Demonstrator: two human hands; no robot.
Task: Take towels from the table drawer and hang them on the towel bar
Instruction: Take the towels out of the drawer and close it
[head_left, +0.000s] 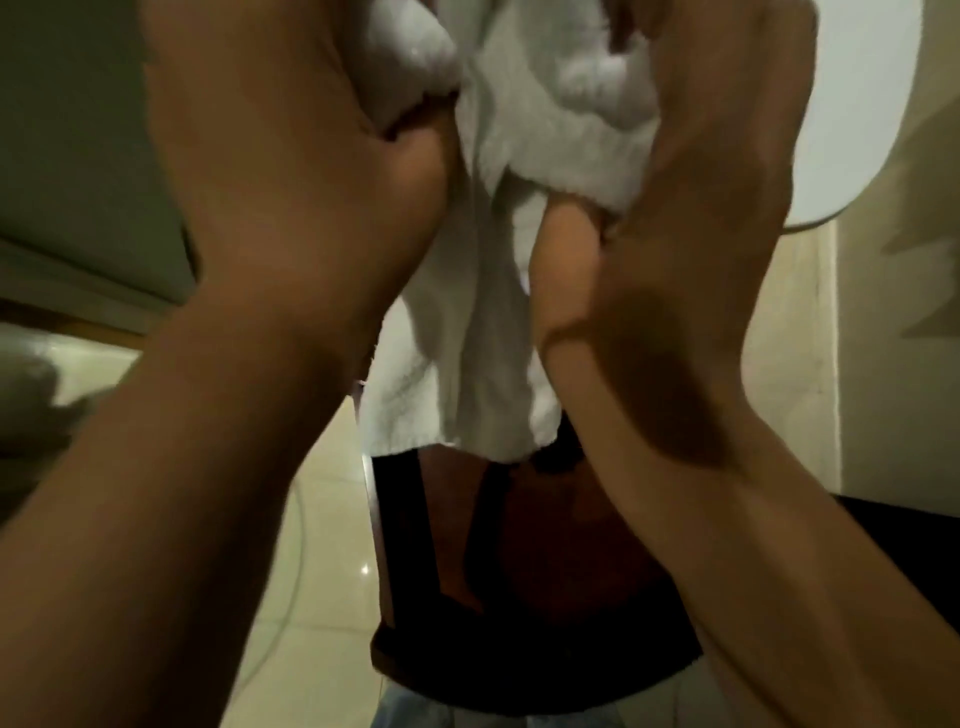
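A white towel (483, 332) hangs down the middle of the head view, bunched at the top and loose at its lower edge. My left hand (291, 135) grips its upper left part, with folds of cloth squeezed between thumb and fingers. My right hand (691, 171) grips the upper right part, thumb pressed against the cloth from below. Both hands are raised close to the camera and fill most of the view. The towel bar and the table drawer are hidden from sight.
A dark table or stool (519, 597) stands below the towel on a pale tiled floor (311, 571). A white oval fixture (878, 104) curves in at the upper right beside a beige wall (789, 374). A pale ledge (62, 291) runs along the left.
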